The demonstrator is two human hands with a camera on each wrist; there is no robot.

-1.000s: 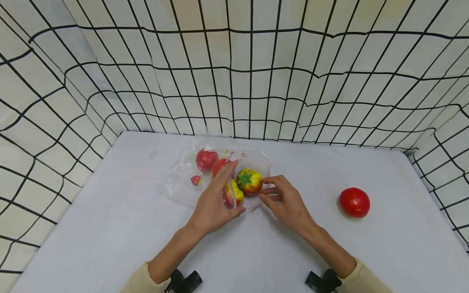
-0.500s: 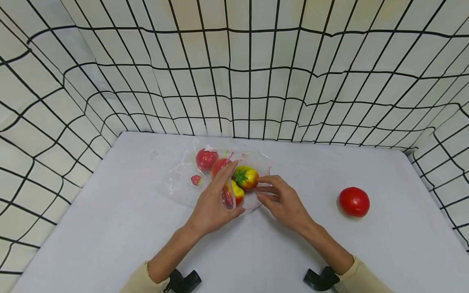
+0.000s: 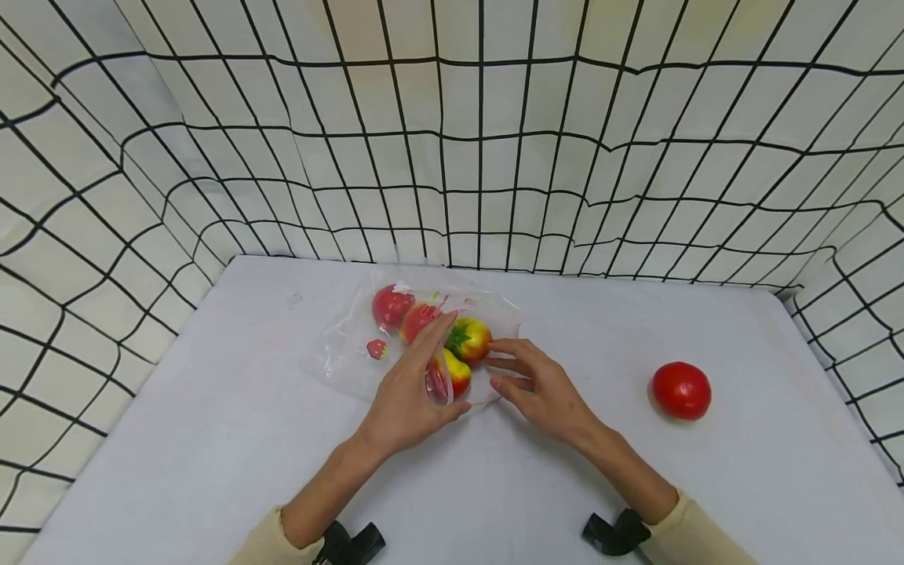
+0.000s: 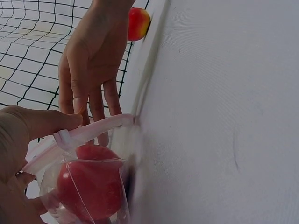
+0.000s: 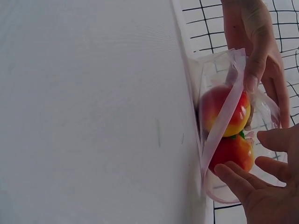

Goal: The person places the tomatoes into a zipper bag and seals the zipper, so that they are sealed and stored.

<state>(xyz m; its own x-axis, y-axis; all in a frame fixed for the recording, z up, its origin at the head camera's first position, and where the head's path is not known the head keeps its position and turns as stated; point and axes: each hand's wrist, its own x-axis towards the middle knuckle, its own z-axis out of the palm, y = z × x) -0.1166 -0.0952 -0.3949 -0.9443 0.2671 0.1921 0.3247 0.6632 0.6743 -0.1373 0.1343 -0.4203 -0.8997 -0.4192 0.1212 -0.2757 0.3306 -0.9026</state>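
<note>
A clear plastic zip bag lies on the white table, its mouth facing right. My left hand holds the mouth apart, thumb at the pinkish zip strip and fingers across the bag's top. My right hand touches a yellow-and-red round fruit with a green leafy top with extended fingertips, at the bag's mouth. Close by in the mouth sits a lumpy yellow-and-red fruit, partly behind the zip edge. Deeper in the bag are two red round fruits, one partly hidden by my left fingers.
A loose red tomato rests on the table to the right. Black wire mesh rises behind and at both sides. Dark wrist mounts sit near both sleeves.
My right hand has pushed the green-topped fruit leftward, further into the bag's mouth, and the fruit has tipped. The left hand keeps its hold nearly still.
</note>
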